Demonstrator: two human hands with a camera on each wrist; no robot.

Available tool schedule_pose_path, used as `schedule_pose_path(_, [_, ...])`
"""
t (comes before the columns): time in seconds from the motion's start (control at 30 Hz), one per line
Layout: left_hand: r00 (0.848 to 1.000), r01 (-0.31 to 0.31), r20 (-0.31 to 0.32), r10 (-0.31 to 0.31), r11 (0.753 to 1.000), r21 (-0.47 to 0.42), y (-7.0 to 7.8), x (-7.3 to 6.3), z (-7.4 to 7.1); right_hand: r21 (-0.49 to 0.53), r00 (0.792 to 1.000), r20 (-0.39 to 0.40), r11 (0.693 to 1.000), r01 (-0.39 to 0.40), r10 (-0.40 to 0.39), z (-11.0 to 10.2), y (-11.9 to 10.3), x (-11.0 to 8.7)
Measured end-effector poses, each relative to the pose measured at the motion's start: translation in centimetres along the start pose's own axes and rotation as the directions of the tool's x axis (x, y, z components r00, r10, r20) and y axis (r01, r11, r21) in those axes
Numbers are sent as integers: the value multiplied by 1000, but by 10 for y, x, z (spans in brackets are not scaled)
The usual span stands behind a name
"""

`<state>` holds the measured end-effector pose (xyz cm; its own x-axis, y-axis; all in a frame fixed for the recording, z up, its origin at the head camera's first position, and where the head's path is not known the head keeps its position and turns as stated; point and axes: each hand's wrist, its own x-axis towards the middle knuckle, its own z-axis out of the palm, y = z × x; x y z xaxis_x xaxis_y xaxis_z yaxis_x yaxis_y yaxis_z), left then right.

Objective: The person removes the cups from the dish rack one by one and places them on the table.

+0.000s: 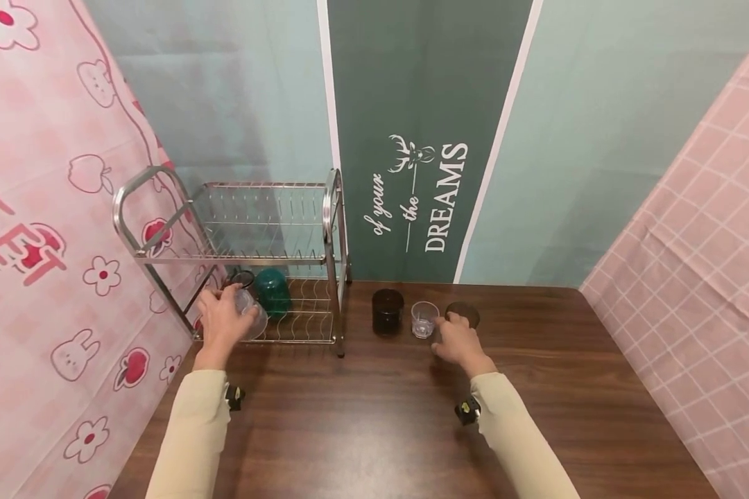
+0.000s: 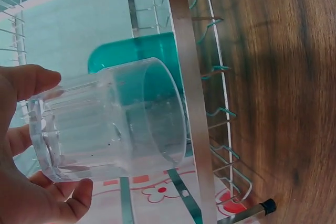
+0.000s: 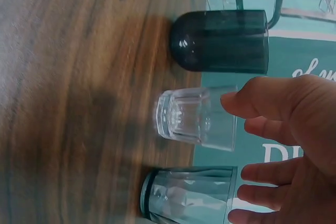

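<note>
My left hand (image 1: 220,320) grips a clear drinking glass (image 2: 113,121) round its base, with the rim facing down, at the lower tier of a metal dish rack (image 1: 332,277). An upside-down teal cup (image 1: 273,292) sits right behind it on that tier. On the table to the right, my right hand (image 1: 458,339) has its fingers loosely spread, the thumb at the rim of a second clear glass (image 3: 197,116) that stands upright. Whether the thumb touches it I cannot tell. The other fingers are by the rim of a grey-green glass (image 3: 189,195).
A dark rounded cup (image 1: 388,312) stands upright between the rack and the second clear glass. Another dark-rimmed cup (image 1: 242,278) is partly hidden behind my left hand. The rack's upper tier (image 1: 262,222) has upright wires. Cloth hangings border the wooden table (image 1: 374,423).
</note>
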<state>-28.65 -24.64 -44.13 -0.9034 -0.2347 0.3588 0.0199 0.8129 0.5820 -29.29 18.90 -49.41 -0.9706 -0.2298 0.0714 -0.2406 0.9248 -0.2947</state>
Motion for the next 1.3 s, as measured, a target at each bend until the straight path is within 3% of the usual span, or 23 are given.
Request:
schedule_pose_path(0.4, [997,-73,7,73,997,-28,13,-14,-5,-27,999,-38,999,29,-30,6,-10,-12])
schedule_pose_path(0.67, [986,-165,13,165,986,-32,22,-27,-7,-4,999,-30,1000,30,-30,5,-17,-15])
schedule_pose_path(1.0, [985,-139,100,143,989,-42,31,-52,3,17,998,-19,998,64,-64,15,-29,-22])
schedule_pose_path(1.3, [982,-129,130,139,988,-81,44,-59,3,70,994,-5,992,106,-106,15,-45,-19])
